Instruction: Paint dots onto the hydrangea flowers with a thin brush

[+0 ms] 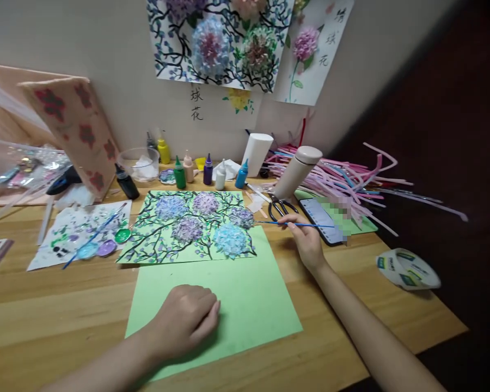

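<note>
My right hand (pixel 306 239) pinches a thin blue paintbrush (pixel 298 223) just right of the flower painting (pixel 191 226), its tip pointing at the painting's right edge. The painting shows purple and blue hydrangeas with dark branches on green paper. My left hand (pixel 185 321) rests on a plain green sheet (pixel 249 294) in front of the painting, fingers curled in a loose fist with nothing visible in them.
Small paint bottles (pixel 208 171) line the back of the wooden table (pixel 57 310). A palette sheet with paint caps and a second brush (pixel 93 237) lies left. Scissors (pixel 280 207), a phone (pixel 322 218), a tumbler (pixel 296 171), pipe cleaners (pixel 351 177) and tape (pixel 408 269) lie right.
</note>
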The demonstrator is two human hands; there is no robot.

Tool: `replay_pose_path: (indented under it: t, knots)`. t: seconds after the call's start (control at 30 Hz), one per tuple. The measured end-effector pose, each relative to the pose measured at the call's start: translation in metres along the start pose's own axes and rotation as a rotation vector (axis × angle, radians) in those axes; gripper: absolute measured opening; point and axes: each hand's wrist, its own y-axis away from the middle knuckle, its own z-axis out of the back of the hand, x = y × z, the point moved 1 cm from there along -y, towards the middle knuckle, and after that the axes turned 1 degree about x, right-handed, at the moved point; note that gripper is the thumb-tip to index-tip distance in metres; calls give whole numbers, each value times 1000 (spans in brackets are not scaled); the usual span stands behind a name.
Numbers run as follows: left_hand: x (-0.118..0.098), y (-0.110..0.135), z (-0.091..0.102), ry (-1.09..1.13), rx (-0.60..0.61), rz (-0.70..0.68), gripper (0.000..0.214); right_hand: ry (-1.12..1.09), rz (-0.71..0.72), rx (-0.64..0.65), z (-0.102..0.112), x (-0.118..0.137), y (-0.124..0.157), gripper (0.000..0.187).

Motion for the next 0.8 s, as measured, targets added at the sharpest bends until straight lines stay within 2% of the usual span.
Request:
replay_pose_path:
  t: [0.13, 0.2, 0.37, 0.8]
  knots:
    - [1, 0, -2, -10, -12, -3, 32, 150, 136, 36, 6, 3, 2, 17]
    - [2, 1, -3, -9, -4, 7, 31, 201, 160, 72, 5, 6, 5, 16]
    - [2, 0, -4, -13, 24, 36, 31, 240, 117, 178, -4, 10, 9, 18]
    - [2, -2, -3, 13, 25, 19, 30, 251, 72, 199, -9, 3, 9, 19]
